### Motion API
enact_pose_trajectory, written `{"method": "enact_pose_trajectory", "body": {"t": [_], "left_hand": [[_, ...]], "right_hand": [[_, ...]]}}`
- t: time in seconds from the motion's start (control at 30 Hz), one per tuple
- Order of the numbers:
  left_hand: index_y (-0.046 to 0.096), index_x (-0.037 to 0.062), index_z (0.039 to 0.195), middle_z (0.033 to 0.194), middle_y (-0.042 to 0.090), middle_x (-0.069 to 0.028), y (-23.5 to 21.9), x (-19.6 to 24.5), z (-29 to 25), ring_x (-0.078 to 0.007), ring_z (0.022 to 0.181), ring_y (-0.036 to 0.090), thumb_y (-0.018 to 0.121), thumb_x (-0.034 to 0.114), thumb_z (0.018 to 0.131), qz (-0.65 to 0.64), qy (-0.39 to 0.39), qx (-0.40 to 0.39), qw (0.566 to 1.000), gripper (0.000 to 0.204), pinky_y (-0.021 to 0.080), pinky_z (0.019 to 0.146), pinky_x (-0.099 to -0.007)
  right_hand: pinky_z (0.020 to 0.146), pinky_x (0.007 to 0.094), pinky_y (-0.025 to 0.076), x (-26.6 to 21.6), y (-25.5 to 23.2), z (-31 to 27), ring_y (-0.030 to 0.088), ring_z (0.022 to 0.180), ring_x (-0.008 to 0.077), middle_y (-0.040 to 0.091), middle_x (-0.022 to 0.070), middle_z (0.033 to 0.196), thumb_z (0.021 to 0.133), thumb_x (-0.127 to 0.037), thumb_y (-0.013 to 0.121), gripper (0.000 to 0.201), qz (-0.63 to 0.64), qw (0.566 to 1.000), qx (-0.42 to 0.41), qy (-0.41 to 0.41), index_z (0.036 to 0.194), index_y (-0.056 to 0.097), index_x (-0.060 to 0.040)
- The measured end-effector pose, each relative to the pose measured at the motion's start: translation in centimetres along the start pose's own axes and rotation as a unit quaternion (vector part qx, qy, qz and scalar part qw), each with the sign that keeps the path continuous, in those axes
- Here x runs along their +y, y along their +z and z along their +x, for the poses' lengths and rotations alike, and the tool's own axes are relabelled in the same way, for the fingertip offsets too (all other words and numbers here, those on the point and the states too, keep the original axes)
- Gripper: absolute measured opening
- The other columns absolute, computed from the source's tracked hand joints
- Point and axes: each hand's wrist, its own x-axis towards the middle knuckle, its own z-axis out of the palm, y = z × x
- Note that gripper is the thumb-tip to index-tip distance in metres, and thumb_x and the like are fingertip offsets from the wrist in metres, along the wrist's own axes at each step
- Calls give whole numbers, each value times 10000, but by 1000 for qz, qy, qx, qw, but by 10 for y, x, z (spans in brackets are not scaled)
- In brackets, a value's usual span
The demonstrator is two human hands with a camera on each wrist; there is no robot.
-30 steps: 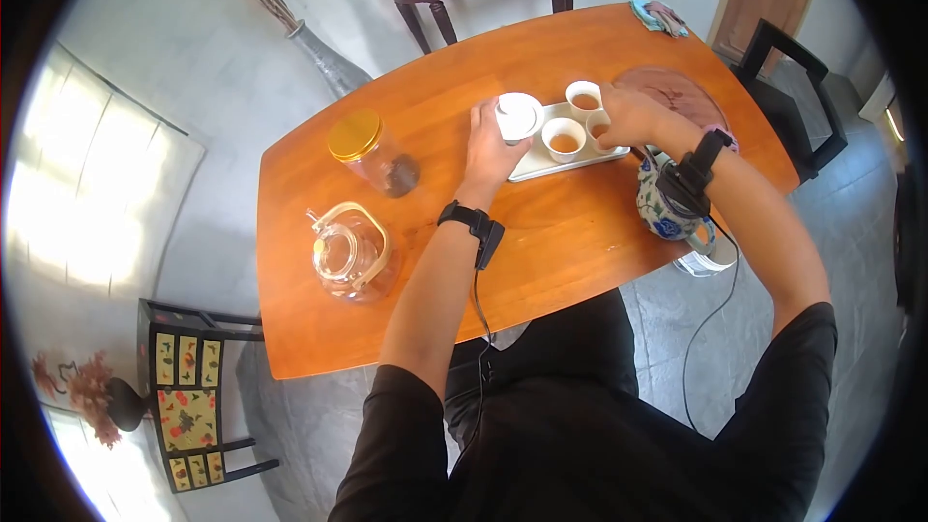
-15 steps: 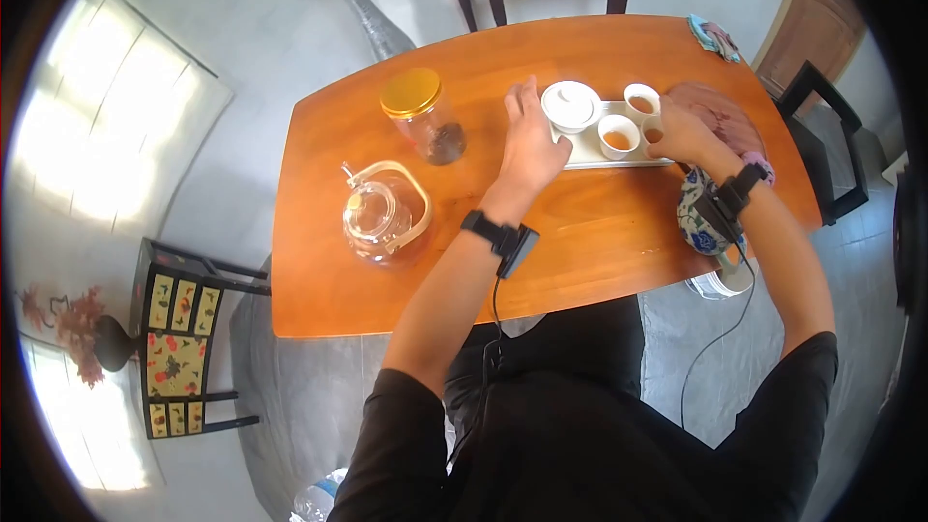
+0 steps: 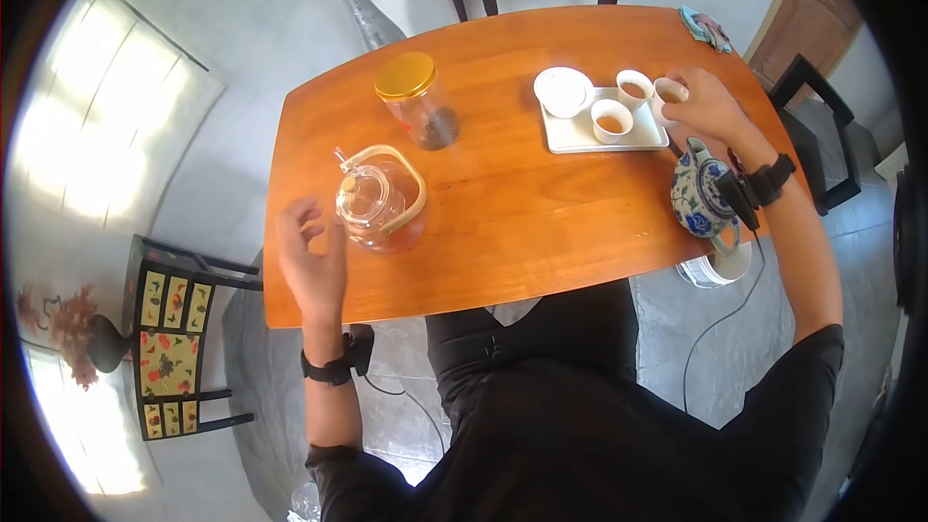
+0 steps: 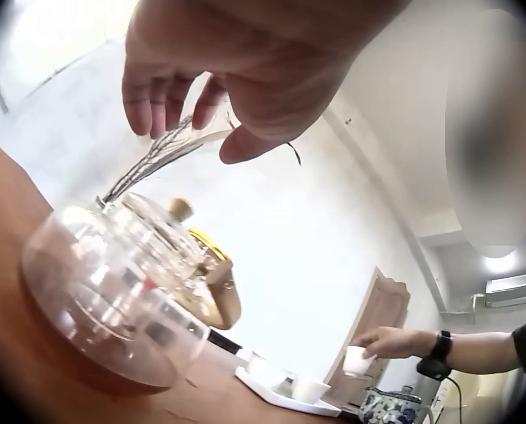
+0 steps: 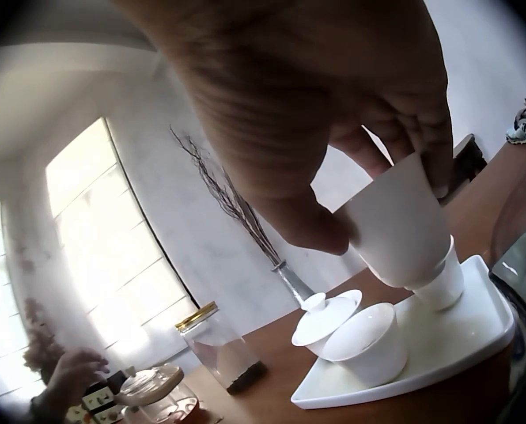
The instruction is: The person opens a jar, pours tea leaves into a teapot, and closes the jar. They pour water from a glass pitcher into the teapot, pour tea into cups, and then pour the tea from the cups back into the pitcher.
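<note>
R-wrist cam: R hand [image 5: 329, 110] half-curled, pinching wht cup [image 5: 400, 225].

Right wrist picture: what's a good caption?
The right hand holds a white cup; two more cups stand on the tray.

The left hand [image 3: 314, 266] now hovers near the table's [image 3: 503, 222] near-left corner. The right hand [image 3: 713, 108] now holds a teacup [image 5: 395, 230] above the tray [image 3: 576, 137].

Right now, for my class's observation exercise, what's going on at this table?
A person's right hand holds a white cup in the air by the white tray. On the tray stand two more cups with amber liquid and a lidded bowl. The left hand is raised beside the glass kettle, holding nothing. A blue-and-white teapot stands near the tray.
</note>
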Motion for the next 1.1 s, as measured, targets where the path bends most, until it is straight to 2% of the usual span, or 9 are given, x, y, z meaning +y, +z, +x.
{"method": "enact_pose_trajectory", "body": {"t": [0.07,0.3,0.4,0.53,0.63,0.7,0.87,0.93,1.1], "left_hand": [[600,0,1214,1156,617,-93,-5,-18,-3,-163,1026,607,721,63,915,18,-63,50,997,328,544,802,-288],[658,-9,1165,1072,641,-130,13,-25,21,-231,925,623,787,160,860,28,-36,2,999,372,534,788,-335],[688,24,1144,1081,650,-73,16,-31,28,-160,893,589,781,141,875,55,18,-26,998,308,498,722,-279],[711,7,1095,989,664,-97,17,-31,32,-171,748,591,794,170,861,24,-22,-64,997,297,503,666,-293],[721,10,1049,889,668,-137,20,-33,33,-291,771,658,765,169,859,10,-51,-62,997,251,537,700,-393],[692,-4,1086,836,620,-87,25,-41,34,-161,695,596,749,141,902,-7,0,-70,998,241,504,643,-301],[659,-9,1093,793,594,-57,24,-50,31,-127,731,630,702,158,964,-10,-7,-41,999,216,512,647,-293],[632,-32,1119,802,589,-21,26,-56,28,-98,706,580,646,172,1017,-236,-114,18,965,228,495,633,-267],[608,-28,1140,851,620,-4,28,-76,14,-65,715,541,575,189,1060,-385,-180,83,901,233,464,644,-235]], "right_hand": [[744,405,540,-7,-4,-4,698,799,309,708,216,948,725,-196,738,427,16,999,28,-32,1064,671,53],[890,377,538,-89,0,-21,689,989,274,710,168,1072,801,-209,746,460,84,996,-39,-16,1179,656,38],[911,365,526,-123,28,-16,672,1040,297,691,168,1139,803,-216,755,476,109,980,-9,-167,1206,658,17],[917,383,527,-191,55,-12,664,1061,334,684,182,1146,790,-214,760,483,150,971,-71,-173,1207,663,9],[934,410,524,-226,84,1,649,1088,360,668,197,1169,780,-225,768,503,100,960,-59,-254,1218,662,1],[951,432,518,-248,98,9,629,1110,377,646,213,1206,772,-242,774,525,103,951,-70,-282,1228,661,-8],[932,405,526,-285,122,23,640,1071,364,635,186,1198,759,-138,753,528,55,945,-91,-308,1251,641,17],[930,415,527,-295,129,26,637,1059,378,622,185,1205,762,-136,742,537,35,942,-77,-324,1259,634,37],[890,443,551,-311,143,30,625,1075,363,593,197,1120,754,-150,758,478,-49,932,-98,-346,1182,657,39]]}}
